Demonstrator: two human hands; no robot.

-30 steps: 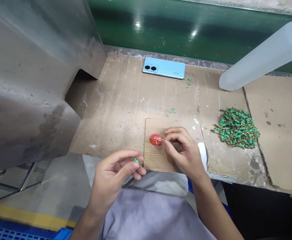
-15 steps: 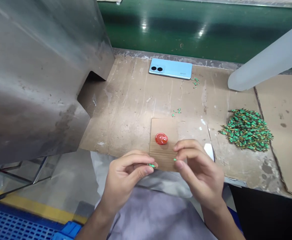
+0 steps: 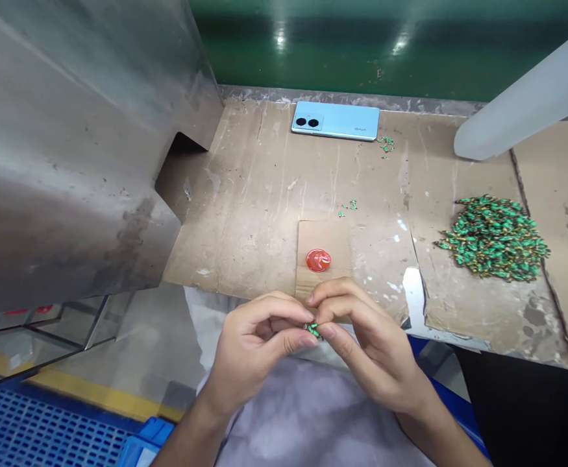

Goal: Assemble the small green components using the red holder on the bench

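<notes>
Between the fingertips of my left hand (image 3: 259, 344) is a tiny green figurine-like piece (image 3: 313, 331), pinched at the front edge of the bench. My right hand (image 3: 371, 350) meets it there, thumb and forefinger closed at the piece's right side on a small green part. The fingertips partly hide both, so their exact fit cannot be seen. Just beyond my hands lies a small cardboard sheet (image 3: 323, 233) carrying a glossy red blob (image 3: 318, 260). A heap of green, black and gold small pieces (image 3: 498, 239) sits to the right.
A light blue phone (image 3: 337, 120) lies at the back, with several small green pieces (image 3: 387, 146) beside it. Several more pieces (image 3: 348, 207) lie behind the cardboard. A metal housing (image 3: 79, 149) rises at left; a white pipe (image 3: 522, 97) slants in at right.
My hands have come together; the right hand has moved left, bringing its small green part to the piece in my left. The camera view has shifted slightly.
</notes>
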